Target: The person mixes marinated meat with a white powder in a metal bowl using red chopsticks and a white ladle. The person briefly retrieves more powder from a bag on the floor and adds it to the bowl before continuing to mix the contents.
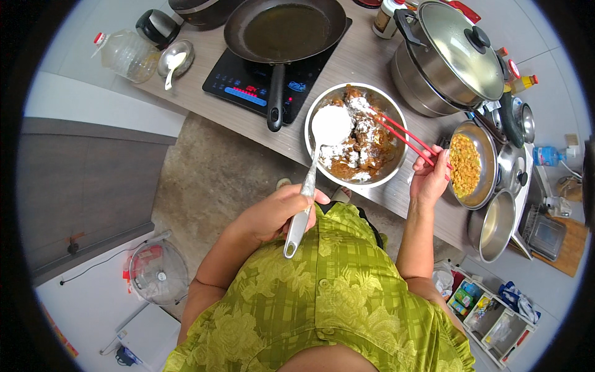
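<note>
My left hand [290, 209] is closed around the handle of a metal ladle [303, 204], whose bowl is heaped with white powder [331, 124] over the left side of a steel bowl [400, 160]. In the steel bowl lie brown sauced pieces [372, 139], partly dusted with white powder. My right hand [430, 174] grips a pair of red chopsticks [403, 132] at the bowl's right; their tips reach into the food.
A black frying pan [286, 32] with oil sits on a lit induction cooker [241, 86], its handle pointing towards me. Right of the bowl stand a lidded steamer pot [420, 74], a pan of yellow diced food [465, 165] and an empty-looking steel pot [495, 228]. A small metal bowl [186, 49] stands left.
</note>
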Demonstrator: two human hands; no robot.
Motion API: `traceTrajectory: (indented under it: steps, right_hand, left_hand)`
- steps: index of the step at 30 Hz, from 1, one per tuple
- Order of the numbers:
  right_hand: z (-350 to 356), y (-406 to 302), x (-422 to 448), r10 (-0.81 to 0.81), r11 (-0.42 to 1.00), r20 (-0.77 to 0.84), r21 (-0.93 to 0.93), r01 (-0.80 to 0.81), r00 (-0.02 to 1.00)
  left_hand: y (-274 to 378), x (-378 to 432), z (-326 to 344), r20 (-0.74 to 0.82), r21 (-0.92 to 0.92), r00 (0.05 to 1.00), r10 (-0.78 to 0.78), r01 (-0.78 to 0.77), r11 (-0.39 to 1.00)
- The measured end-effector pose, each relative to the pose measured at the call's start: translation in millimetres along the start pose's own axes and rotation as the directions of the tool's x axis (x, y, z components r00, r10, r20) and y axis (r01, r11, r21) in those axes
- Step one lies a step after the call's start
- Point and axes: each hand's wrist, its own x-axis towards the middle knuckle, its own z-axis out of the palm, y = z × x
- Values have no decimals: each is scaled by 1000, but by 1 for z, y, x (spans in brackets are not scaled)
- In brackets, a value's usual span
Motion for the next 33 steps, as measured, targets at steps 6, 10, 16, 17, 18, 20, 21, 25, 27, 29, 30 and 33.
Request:
traceTrajectory:
  steps: [6, 10, 16, 17, 18, 20, 21, 25, 27, 29, 30, 33]
  right_hand:
    - [-5, -5, 13, -49, 989, -20, -139, 46, 999]
    - [-11, -7, 15, -62, 971, 15, -231, 64, 998]
    - [-2, 10, 20, -3, 920, 122, -389, 50, 993]
    - [4, 15, 21, 13, 906, 145, -421, 49, 989]
    - [5, 22, 23, 22, 915, 172, -401, 50, 985]
    - [8, 27, 28, 0, 926, 158, -372, 59, 987]
    - [9, 28, 31, -6, 933, 145, -355, 58, 989]
    - [-19, 35, 64, 138, 973, -18, -186, -139, 990]
    - [-34, 33, 76, 274, 953, -88, -108, -282, 958]
    - [-43, 32, 85, 378, 922, -99, -54, -384, 920]
    - [-45, 31, 90, 430, 900, -100, -38, -435, 897]
    - [-51, 29, 97, 536, 843, -77, 7, -537, 841]
  left_hand:
    - [5, -2, -1, -2, 11, 1000, 4, -4, 1000]
    - [1, -3, -4, -11, 3, 1000, 13, -13, 1000]
    - [0, -2, -3, -23, -17, 1000, 6, -6, 1000]
    - [0, -2, -3, -20, -13, 1000, 4, -4, 1000]
    - [-1, -3, -3, -19, -11, 1000, 4, -4, 1000]
    - [-2, -3, -3, -19, -2, 1000, 12, -12, 1000]
    - [-3, -4, -3, -19, 0, 1000, 16, -16, 1000]
    - [-3, -7, -4, -10, -31, 1000, 23, -24, 999]
    - [-9, -6, -6, -16, -43, 999, 32, -33, 999]
    - [-8, -7, -5, -17, -49, 999, 29, -30, 998]
    - [-7, -7, -4, -14, -50, 1000, 28, -29, 998]
    - [-6, -6, -3, -22, -54, 1000, 21, -22, 998]
